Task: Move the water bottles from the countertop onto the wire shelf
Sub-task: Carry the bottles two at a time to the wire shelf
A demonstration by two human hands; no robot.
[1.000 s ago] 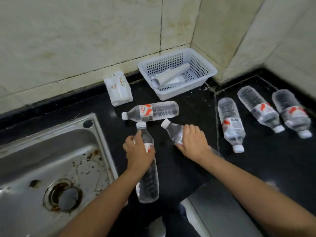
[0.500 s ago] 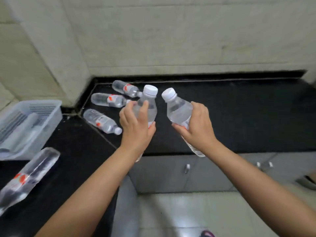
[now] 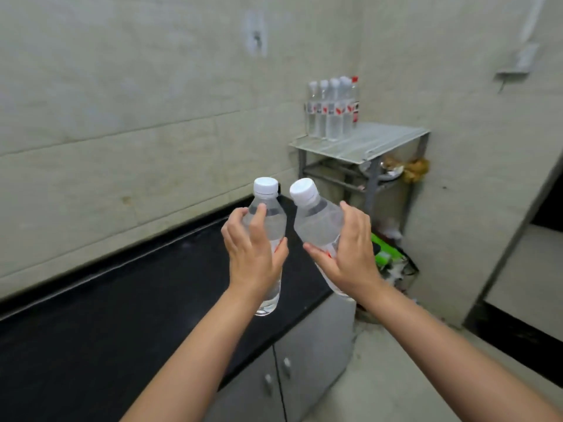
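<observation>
My left hand [image 3: 253, 254] grips a clear water bottle [image 3: 269, 214] with a white cap, held upright in the air above the black countertop [image 3: 106, 315]. My right hand [image 3: 347, 254] holds a second clear bottle [image 3: 316, 217], tilted with its cap leaning left. The two caps are close together but apart. Ahead and to the right stands the wire shelf [image 3: 380, 141] in the room's corner. Several upright water bottles [image 3: 332, 108] with red-and-white labels stand in a row at its back left.
Grey cabinet doors [image 3: 283, 379] with small knobs sit under the countertop. A lower shelf level holds a brownish bundle [image 3: 414, 170]. Green and white items in a wire bin [image 3: 387, 254] lie on the floor below the shelf. A doorway [image 3: 524, 269] opens at the right.
The view has swung right from the countertop's lying bottles to the corner shelf. Both hands carried their bottles along, lifted clear of the counter, now held higher and more upright.
</observation>
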